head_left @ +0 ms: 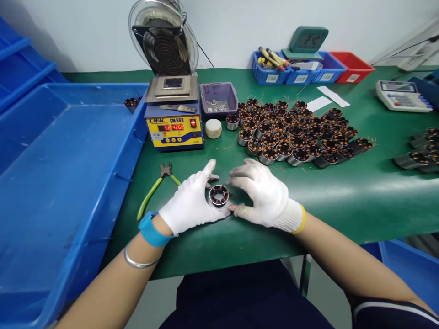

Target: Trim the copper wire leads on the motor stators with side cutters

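My left hand [192,203], in a white glove, is wrapped around a motor stator [218,205], a short metal ring with dark insulation and copper windings inside. The stator's open face points up. Just to its right is my right hand [262,194], also gloved, its fingers and bare-tipped thumb curved apart. A thin wire end seems to stick out from the stator into that gap; whether the right thumb touches the stator I cannot tell. Green-handled cutters [149,197] lie beside my left hand with their jaws pointing away.
Several stators [284,132] stand grouped behind my right hand. A yellow-fronted solder pot [174,130] is at the back, with a purple box [219,87] and a round white block [213,129] beside it. A large blue tray [103,91] borders the left.
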`<move>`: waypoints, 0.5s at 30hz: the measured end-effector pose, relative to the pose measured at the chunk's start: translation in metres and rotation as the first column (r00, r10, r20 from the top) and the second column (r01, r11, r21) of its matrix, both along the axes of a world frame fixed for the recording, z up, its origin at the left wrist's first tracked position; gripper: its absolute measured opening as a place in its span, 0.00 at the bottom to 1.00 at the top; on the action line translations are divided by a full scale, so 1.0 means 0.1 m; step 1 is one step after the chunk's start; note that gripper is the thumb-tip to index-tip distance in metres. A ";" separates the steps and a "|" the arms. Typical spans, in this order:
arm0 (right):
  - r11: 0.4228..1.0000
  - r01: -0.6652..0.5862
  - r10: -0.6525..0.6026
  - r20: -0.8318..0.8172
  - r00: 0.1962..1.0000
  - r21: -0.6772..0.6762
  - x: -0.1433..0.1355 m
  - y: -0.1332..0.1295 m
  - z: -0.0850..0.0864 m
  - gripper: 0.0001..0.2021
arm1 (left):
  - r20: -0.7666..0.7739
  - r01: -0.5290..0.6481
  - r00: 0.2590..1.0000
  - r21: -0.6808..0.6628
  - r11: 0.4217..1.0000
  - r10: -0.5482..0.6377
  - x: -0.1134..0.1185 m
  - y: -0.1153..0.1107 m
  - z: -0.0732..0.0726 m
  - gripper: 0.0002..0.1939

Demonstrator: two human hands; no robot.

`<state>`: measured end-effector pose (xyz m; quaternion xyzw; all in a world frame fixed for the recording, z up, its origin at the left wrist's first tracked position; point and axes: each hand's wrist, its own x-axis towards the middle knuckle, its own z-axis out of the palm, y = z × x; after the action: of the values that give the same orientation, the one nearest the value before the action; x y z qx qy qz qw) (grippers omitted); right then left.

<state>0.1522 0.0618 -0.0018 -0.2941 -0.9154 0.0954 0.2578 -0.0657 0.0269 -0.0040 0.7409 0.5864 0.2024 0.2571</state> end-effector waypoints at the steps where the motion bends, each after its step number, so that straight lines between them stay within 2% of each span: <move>1: 1.000 -0.014 0.014 0.004 1.000 0.009 -0.01 -0.01 -0.01 0.22 | 0.034 0.028 0.999 -0.011 1.000 -0.027 -0.03 0.00 0.00 0.62; 4: 1.000 -0.017 0.016 0.027 1.000 0.017 -0.03 -0.03 -0.02 0.19 | 0.012 0.070 0.997 -0.010 0.997 -0.070 -0.04 -0.01 -0.01 0.57; 7: 0.997 -0.063 0.058 0.088 0.994 0.050 -0.05 -0.04 -0.01 0.13 | -0.107 0.018 0.994 0.023 1.000 -0.015 0.03 0.00 -0.02 0.50; 10: 0.994 -0.086 0.075 0.144 0.987 0.072 -0.05 -0.03 -0.01 0.11 | -0.132 -0.013 0.991 0.033 0.999 0.018 0.09 0.00 -0.03 0.47; 13: 0.999 -0.037 0.038 0.047 0.998 -0.025 -0.05 0.00 -0.01 0.10 | -0.139 -0.021 0.990 0.034 0.999 0.025 0.10 0.00 -0.03 0.47; 15: 0.989 0.039 -0.051 -0.081 0.995 -0.140 -0.04 0.03 -0.01 0.08 | -0.154 -0.025 0.988 0.033 0.999 0.030 0.09 0.00 -0.03 0.48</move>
<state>0.1479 0.0645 -0.0029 -0.3276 -0.8880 0.1652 0.2772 -0.0563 0.0267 -0.0069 0.7501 0.6115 0.1572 0.1967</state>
